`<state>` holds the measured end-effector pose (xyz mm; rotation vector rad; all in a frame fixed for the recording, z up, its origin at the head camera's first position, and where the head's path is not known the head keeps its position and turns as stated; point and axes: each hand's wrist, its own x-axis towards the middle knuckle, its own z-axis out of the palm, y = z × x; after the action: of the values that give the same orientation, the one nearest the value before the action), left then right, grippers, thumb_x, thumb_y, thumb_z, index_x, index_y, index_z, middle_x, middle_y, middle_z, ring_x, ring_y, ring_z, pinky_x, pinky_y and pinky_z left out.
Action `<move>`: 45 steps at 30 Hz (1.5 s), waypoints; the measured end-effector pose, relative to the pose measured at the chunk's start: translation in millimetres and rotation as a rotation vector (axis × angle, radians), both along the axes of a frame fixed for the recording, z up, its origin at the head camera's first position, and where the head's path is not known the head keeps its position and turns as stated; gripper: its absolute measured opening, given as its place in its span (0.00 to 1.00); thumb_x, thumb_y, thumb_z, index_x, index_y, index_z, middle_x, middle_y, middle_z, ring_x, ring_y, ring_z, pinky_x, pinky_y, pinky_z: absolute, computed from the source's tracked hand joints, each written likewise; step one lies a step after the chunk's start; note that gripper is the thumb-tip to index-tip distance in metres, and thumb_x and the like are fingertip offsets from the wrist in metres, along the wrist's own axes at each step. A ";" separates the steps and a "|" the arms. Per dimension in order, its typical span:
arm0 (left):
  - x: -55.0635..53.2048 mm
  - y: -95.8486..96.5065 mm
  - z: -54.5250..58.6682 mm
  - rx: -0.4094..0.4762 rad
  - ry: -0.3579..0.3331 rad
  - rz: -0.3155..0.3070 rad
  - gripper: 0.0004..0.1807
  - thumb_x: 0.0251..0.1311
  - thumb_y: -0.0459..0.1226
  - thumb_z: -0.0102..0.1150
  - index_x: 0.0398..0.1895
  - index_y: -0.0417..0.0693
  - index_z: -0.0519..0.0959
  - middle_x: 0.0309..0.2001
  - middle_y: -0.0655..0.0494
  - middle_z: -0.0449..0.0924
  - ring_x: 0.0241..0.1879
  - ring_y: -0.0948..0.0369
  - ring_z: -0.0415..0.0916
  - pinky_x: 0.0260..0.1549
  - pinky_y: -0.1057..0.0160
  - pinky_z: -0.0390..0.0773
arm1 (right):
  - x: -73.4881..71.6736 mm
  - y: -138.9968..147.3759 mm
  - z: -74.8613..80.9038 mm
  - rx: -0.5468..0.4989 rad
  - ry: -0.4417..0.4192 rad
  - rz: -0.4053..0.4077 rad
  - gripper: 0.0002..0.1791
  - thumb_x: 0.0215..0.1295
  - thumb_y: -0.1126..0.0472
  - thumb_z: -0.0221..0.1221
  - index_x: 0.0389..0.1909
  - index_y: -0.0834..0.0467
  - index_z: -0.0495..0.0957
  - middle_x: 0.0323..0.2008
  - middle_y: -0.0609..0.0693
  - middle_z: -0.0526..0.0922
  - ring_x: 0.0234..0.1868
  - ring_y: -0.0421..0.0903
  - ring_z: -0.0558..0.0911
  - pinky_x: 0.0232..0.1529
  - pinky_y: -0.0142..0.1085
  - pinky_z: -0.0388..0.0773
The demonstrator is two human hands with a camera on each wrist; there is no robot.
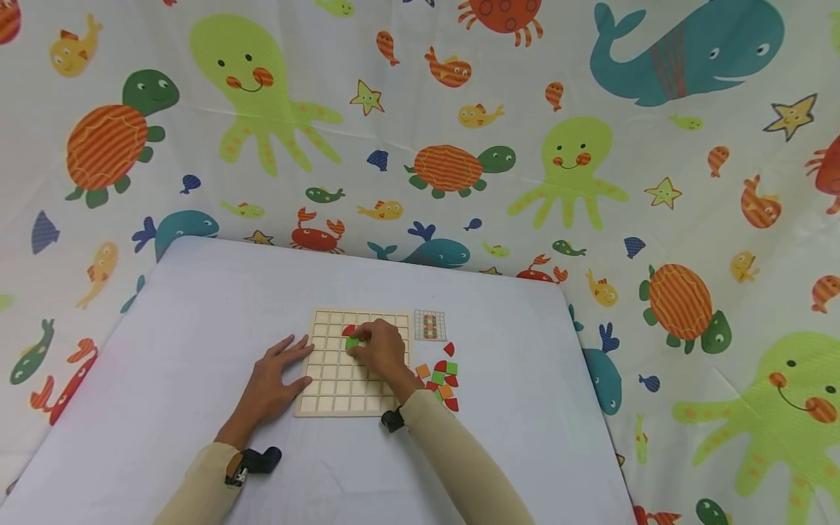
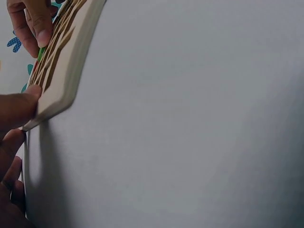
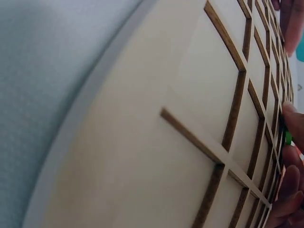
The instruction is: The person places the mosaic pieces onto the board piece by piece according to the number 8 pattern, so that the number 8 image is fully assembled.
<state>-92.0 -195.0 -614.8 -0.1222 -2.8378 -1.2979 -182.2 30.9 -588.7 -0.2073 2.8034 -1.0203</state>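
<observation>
A wooden grid board (image 1: pixel 328 379) lies on the white table, its square cells divided by thin raised strips. In the head view my right hand (image 1: pixel 383 350) pinches a green square tile (image 1: pixel 352 343) over a cell in the upper part of the board. Just above that tile, a red quarter-round tile (image 1: pixel 348 330) sits in the grid, partly hidden by the fingers. My left hand (image 1: pixel 270 377) has its fingers spread, with the fingertips and thumb at the board's left edge. The left wrist view shows its thumb (image 2: pixel 21 109) against the board's rim.
Right of the board lies a small printed pattern card (image 1: pixel 429 326). Below it is a loose group of red, green and orange tiles (image 1: pixel 438 377), partly behind the right wrist. A sea-animal curtain (image 1: pixel 394 109) hangs behind the table (image 1: pixel 216 306).
</observation>
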 end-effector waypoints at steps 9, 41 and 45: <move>-2.3 0.5 -2.7 -0.001 0.033 0.006 0.36 0.58 0.31 0.75 0.73 0.43 0.76 0.78 0.43 0.70 0.80 0.34 0.56 0.71 0.23 0.56 | 0.4 0.8 3.6 -0.049 0.017 -0.013 0.10 0.59 0.55 0.78 0.40 0.46 0.91 0.34 0.39 0.89 0.35 0.34 0.81 0.35 0.30 0.75; -2.2 -0.2 -6.0 -0.016 0.024 0.005 0.36 0.59 0.32 0.74 0.73 0.43 0.76 0.78 0.43 0.70 0.81 0.35 0.56 0.72 0.23 0.56 | -0.9 20.0 5.8 -0.187 0.046 0.003 0.05 0.65 0.57 0.74 0.40 0.51 0.91 0.33 0.44 0.90 0.33 0.34 0.84 0.33 0.29 0.78; -1.9 -0.7 -5.4 -0.019 0.026 0.004 0.36 0.60 0.33 0.74 0.73 0.43 0.76 0.78 0.42 0.70 0.81 0.35 0.56 0.72 0.23 0.56 | -0.8 37.8 6.7 -0.200 0.031 -0.030 0.06 0.66 0.56 0.73 0.41 0.51 0.91 0.33 0.45 0.88 0.33 0.37 0.82 0.32 0.30 0.78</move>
<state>-93.9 -195.7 -620.3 -0.1330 -2.8284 -1.2593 -183.0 68.6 -582.0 -0.2062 2.7367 -1.3165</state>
